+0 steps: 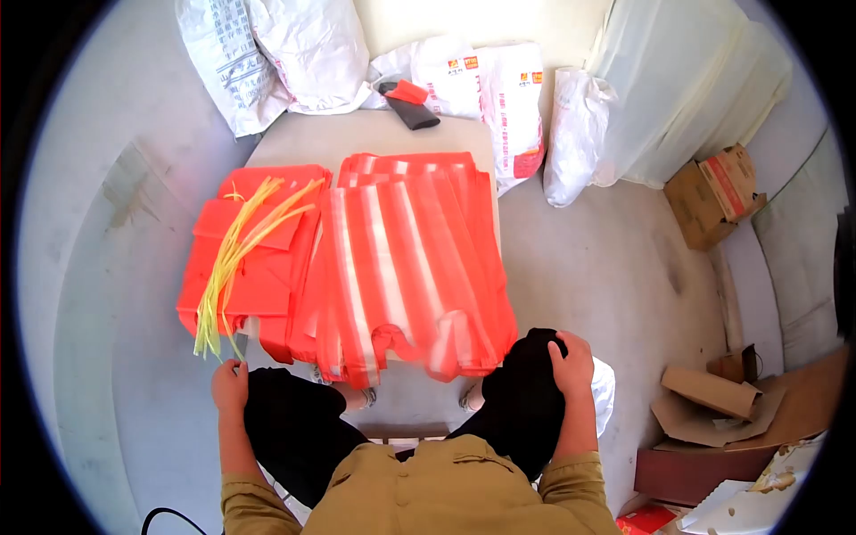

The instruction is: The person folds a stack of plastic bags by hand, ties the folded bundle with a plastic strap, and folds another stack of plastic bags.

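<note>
Bags [401, 241] lie stacked, yellow strands [234, 259] loose atop; left hand [230, 385] beside strand tips, grip unclear. Right hand [574, 367], thumb apart from fingers, rests kneeside.

A pale beige table [308, 134] carries two stacks side by side: a plain red stack [253, 303] on the left and a red-and-white striped stack [419, 259] on the right. The striped stack reaches past the near edge, and the table's far part shows bare.

Illegible print [502, 116] on white sacks [308, 49]
</note>
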Motion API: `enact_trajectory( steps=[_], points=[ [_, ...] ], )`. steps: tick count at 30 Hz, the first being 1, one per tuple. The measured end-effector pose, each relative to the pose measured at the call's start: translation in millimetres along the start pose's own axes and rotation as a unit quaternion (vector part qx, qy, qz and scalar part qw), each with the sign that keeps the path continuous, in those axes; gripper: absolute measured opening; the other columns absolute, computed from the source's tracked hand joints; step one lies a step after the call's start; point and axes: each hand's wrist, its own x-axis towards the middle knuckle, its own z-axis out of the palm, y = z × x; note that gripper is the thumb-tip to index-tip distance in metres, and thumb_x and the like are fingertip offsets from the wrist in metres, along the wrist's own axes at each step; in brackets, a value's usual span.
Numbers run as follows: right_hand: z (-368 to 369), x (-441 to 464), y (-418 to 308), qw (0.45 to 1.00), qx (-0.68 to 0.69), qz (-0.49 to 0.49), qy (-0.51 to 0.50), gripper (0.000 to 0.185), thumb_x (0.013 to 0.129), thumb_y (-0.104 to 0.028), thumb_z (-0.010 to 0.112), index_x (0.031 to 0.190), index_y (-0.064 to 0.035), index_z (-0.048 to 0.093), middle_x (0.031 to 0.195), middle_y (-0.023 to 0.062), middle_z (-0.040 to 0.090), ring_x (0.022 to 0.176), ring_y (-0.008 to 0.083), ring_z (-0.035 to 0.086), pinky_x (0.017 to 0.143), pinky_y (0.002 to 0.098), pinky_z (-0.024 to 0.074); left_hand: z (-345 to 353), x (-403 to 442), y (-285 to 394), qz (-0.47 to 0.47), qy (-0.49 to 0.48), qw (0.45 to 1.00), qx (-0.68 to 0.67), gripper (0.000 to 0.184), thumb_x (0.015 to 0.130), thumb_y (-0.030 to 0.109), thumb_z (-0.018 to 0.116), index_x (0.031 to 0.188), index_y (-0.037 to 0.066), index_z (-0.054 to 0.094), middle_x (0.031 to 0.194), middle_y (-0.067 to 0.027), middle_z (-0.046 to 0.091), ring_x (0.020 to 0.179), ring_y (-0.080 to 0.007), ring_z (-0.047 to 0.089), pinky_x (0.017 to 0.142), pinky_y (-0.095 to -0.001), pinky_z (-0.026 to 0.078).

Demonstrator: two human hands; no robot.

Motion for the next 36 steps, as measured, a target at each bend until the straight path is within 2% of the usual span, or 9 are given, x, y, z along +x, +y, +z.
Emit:
enact_trajectory(
  steps=[3,7,9,12,15,21,27,33,36],
  points=[
    [-1,0,-7,1.000,-0.007,-0.027,0.006,0.032,0.093,-0.026,0.071,0.118,-0.0068,0.071,0.124,0.0120,0.070,0.121,0.0339,0.060,0.105,0.0430,0.0480,3,-2,-1,-0.004,-0.002,1.000,-0.006,0.028,0.093,0.034,0.067,0.095,0.006,0.074,0.075,-0.0164,0.065,0.075,-0.0369,0.065,0.068,-0.0483,0.050],
    [4,3,-35,0.988,-0.001,-0.155,0.003,0.031,0.089,-0.020,0.073,0.116,-0.0050,0.070,0.120,0.0134,0.071,0.117,0.0357,0.063,0.102,0.0436,0.0488,-4,-3,7,-0.012,-0.002,1.000,-0.012,0.029,0.093,0.034,0.068,0.096,0.006,0.074,0.077,-0.0159,0.066,0.076,-0.0371,0.065,0.068,-0.0483,0.050],
    [18,2,-62,0.988,0.063,-0.134,-0.038,0.031,0.090,-0.021,0.071,0.116,-0.0042,0.070,0.120,0.0144,0.071,0.116,0.0352,0.063,0.101,0.0436,0.0496,-4,-3,7,-0.008,0.000,1.000,-0.012,0.029,0.093,0.035,0.068,0.096,0.007,0.074,0.078,-0.0158,0.067,0.077,-0.0372,0.065,0.069,-0.0483,0.050],
    [41,9,-91,0.988,0.044,-0.134,-0.070,0.031,0.090,-0.022,0.071,0.115,-0.0040,0.070,0.120,0.0147,0.071,0.118,0.0341,0.063,0.101,0.0439,0.0505,-3,-2,5,0.003,0.006,1.000,-0.011,0.028,0.092,0.034,0.068,0.096,0.007,0.075,0.080,-0.0158,0.068,0.078,-0.0374,0.066,0.070,-0.0481,0.051],
    [57,28,-110,0.980,0.055,-0.158,-0.110,0.035,0.090,-0.026,0.071,0.118,-0.0050,0.070,0.127,0.0145,0.069,0.120,0.0336,0.063,0.101,0.0437,0.0512,-3,-2,9,0.006,0.009,1.000,-0.014,0.028,0.091,0.034,0.069,0.095,0.007,0.075,0.082,-0.0160,0.069,0.079,-0.0374,0.066,0.071,-0.0476,0.051],
    [78,40,-128,0.984,-0.014,-0.150,-0.099,0.046,0.087,-0.032,0.073,0.123,-0.0065,0.065,0.136,0.0143,0.062,0.122,0.0352,0.060,0.103,0.0442,0.0502,-3,-3,10,-0.004,0.002,1.000,-0.020,0.028,0.091,0.034,0.069,0.096,0.007,0.075,0.085,-0.0166,0.070,0.082,-0.0373,0.067,0.073,-0.0471,0.053],
    [63,45,-151,0.980,-0.044,-0.104,-0.163,0.038,0.088,-0.025,0.068,0.121,-0.0065,0.065,0.126,0.0155,0.067,0.119,0.0354,0.062,0.100,0.0455,0.0510,-1,2,9,0.000,-0.009,1.000,-0.008,0.029,0.092,0.035,0.068,0.098,0.007,0.075,0.087,-0.0168,0.070,0.083,-0.0374,0.067,0.074,-0.0471,0.053],
    [61,56,-158,0.971,-0.123,-0.081,-0.188,0.026,0.094,-0.016,0.052,0.112,-0.0100,0.069,0.106,0.0179,0.073,0.099,0.0388,0.069,0.086,0.0504,0.0546,-10,-2,20,-0.005,-0.014,1.000,-0.024,0.029,0.092,0.035,0.068,0.099,0.008,0.075,0.088,-0.0161,0.071,0.084,-0.0364,0.068,0.075,-0.0467,0.053],
    [60,59,-157,0.967,-0.141,-0.104,-0.183,0.025,0.095,-0.015,0.049,0.108,-0.0102,0.070,0.104,0.0176,0.073,0.097,0.0395,0.070,0.083,0.0511,0.0550,-12,-5,21,-0.007,-0.010,1.000,-0.025,0.028,0.092,0.034,0.068,0.099,0.008,0.075,0.087,-0.0155,0.070,0.083,-0.0358,0.067,0.074,-0.0461,0.053]
  ],
)
